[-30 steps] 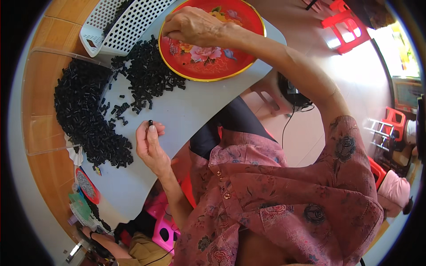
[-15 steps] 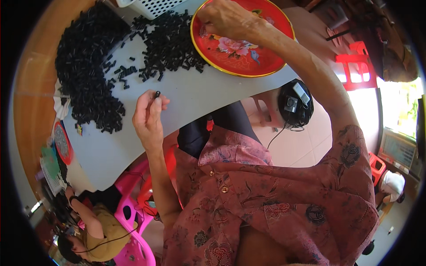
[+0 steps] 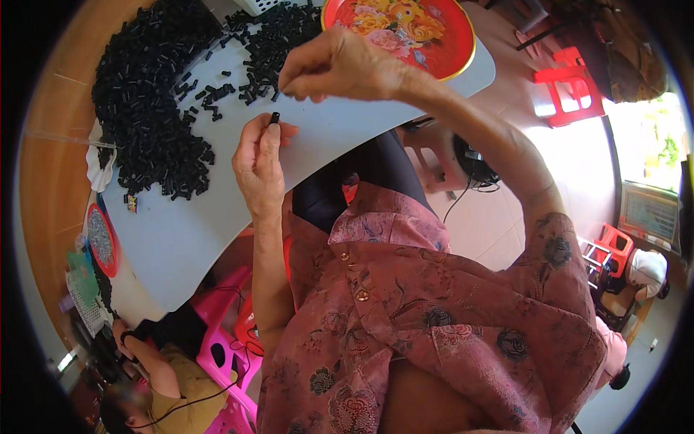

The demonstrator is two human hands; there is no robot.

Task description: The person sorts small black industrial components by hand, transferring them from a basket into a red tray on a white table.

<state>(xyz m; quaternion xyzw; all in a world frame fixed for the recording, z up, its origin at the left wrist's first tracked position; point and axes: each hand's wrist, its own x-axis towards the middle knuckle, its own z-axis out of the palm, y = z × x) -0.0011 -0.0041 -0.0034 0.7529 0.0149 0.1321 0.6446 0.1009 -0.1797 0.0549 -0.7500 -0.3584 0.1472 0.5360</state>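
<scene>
Right hand [image 3: 343, 71]: coming away from over the red tray since the earlier frame, now hovering above the table on the tray's near left side; its fingers are curling toward the thumb, and I cannot tell whether they are pinching anything.
Left hand [image 3: 260, 166]: pinching one black piece between thumb and fingers, as it was doing before.
Black piece [image 3: 275, 118]: standing up out of the left hand's fingertips, sitting just to the near left of the right hand, the two hands staying apart.
Loose black pieces [image 3: 217, 94]: lying scattered beyond the left hand, between the two heaps.
Large heap [image 3: 148, 108]: spreading over the table's left side, left of both hands.
Smaller heap [image 3: 278, 36]: lying beyond the right hand, reaching toward the tray.
Red tray [image 3: 442, 59]: resting on the far right of the table [image 3: 181, 228], its flowered inside facing up.
</scene>
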